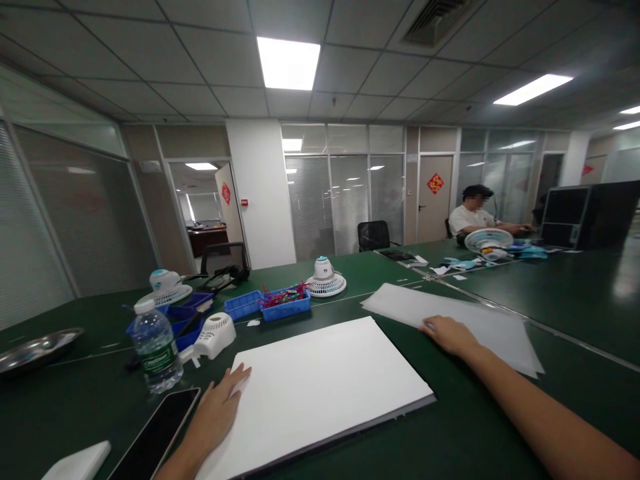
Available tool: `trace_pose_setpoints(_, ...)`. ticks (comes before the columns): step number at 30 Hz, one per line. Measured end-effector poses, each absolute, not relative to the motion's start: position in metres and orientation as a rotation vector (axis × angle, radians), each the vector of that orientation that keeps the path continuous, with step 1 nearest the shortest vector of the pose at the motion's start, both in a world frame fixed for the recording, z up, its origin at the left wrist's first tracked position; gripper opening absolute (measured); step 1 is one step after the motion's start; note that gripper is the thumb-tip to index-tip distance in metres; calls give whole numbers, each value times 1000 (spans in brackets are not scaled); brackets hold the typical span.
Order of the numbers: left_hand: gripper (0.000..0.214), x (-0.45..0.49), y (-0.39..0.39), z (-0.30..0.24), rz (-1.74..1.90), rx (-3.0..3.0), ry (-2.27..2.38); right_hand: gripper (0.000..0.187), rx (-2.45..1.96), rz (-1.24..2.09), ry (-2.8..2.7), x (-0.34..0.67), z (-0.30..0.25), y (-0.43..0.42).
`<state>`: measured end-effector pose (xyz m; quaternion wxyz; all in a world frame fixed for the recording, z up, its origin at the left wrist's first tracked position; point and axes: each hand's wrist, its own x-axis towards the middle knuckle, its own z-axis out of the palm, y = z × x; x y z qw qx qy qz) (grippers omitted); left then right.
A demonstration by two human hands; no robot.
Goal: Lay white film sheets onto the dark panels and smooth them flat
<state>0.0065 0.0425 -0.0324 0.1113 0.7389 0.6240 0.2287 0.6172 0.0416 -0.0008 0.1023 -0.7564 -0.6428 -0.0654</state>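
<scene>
A stack of white sheets [320, 387] lies in front of me on the green table, with a darker layer showing under its near edge. My left hand [220, 403] rests on its left edge, fingers stretched out and apart. To the right lie thin translucent sheets [480, 320], slightly fanned and apart from the white stack. My right hand [450, 335] is at their near edge, fingers bent and closed on it; the fingertips' underside is hidden.
Left of the stack are a phone [157, 437], a water bottle [156, 350], a white plastic housing [216, 335] and a metal tray [35, 350]. Behind stand blue bins [286, 308], one holding wires, and a small fan [325, 280]. A person [475, 217] sits far right.
</scene>
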Motion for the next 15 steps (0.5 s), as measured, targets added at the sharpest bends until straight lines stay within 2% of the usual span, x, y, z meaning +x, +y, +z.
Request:
trace_pose_setpoints(6,58,7,42,-32,703,2136,1803,51,-2068,-368,-1946,575,23,33)
trace_pose_setpoints(15,62,8,40,-27,711,2059,1800,35,-1155,-252,-2652,457,19,-10)
